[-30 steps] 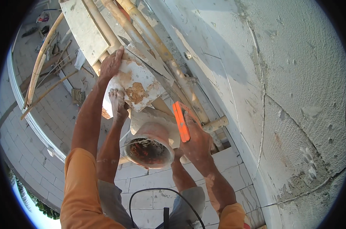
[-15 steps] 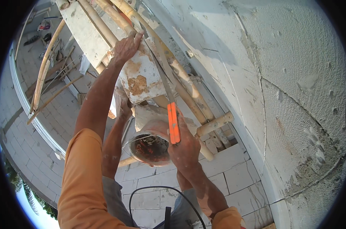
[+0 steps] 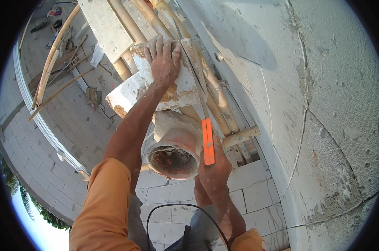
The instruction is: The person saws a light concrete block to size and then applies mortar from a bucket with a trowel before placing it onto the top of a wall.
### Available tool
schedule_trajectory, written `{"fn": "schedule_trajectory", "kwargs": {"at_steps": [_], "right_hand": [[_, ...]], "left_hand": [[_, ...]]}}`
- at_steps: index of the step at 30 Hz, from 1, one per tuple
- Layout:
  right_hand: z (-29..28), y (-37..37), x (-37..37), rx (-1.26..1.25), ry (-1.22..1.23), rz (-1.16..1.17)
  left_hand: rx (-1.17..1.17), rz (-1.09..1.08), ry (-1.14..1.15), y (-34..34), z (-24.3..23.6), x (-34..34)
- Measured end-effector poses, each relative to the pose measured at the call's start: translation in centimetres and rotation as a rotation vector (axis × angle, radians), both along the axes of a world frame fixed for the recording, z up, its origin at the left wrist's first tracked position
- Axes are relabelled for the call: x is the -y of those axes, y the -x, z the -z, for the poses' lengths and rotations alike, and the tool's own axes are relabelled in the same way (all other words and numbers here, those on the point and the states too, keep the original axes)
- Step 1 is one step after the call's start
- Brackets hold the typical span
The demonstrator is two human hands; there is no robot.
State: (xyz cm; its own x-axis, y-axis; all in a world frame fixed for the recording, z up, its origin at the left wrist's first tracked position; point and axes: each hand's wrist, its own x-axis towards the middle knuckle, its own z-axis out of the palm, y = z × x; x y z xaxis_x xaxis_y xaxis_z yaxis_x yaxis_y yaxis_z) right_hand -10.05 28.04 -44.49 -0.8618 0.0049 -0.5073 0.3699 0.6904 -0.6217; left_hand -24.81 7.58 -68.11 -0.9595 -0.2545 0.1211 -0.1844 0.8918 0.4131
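Note:
My left hand (image 3: 163, 62) lies flat with fingers spread on a white, brown-stained block (image 3: 185, 94), pressing it from above. My right hand (image 3: 214, 165) is closed round the orange handle of a handsaw (image 3: 208, 142). The saw's long thin blade points away from me along the block's right side, by a narrow strip (image 3: 194, 56) at that edge. Whether its teeth are inside a cut I cannot tell. The toes of my bare foot rest beside the block, partly hidden by my left forearm.
A dirty round bucket (image 3: 172, 157) lies tipped, its mouth toward me. Bamboo poles (image 3: 216, 94) run beneath the block and along the rough grey wall (image 3: 331, 83) at right. A pale board (image 3: 106, 29) lies beyond. Scrap wood and debris are on the lower floor at left.
My left hand has shifted from the block's far edge onto its top and now lies flat. My right hand and the saw have drawn slightly back, toward me.

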Motion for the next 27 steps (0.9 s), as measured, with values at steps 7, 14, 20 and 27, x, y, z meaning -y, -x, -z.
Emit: {"fn": "schedule_trajectory", "kwargs": {"at_steps": [7,14,20,27], "right_hand": [[0.7,-1.8,0.9,-0.041,-0.032,-0.01],[1.1,0.0,-0.6,0.101,0.021,0.0],[1.8,-2.5,-0.4,0.046,-0.028,0.054],[1.3,-2.9,0.2,0.089,-0.035,0.076]], "left_hand": [[0.09,-0.019,0.05,0.1,-0.1,-1.3],[0.054,-0.026,0.065,0.2,-0.1,-0.6],[-0.034,0.022,-0.015,0.7,-0.8,-1.3],[0.012,0.094,-0.042,0.4,-0.8,-1.0]]}}
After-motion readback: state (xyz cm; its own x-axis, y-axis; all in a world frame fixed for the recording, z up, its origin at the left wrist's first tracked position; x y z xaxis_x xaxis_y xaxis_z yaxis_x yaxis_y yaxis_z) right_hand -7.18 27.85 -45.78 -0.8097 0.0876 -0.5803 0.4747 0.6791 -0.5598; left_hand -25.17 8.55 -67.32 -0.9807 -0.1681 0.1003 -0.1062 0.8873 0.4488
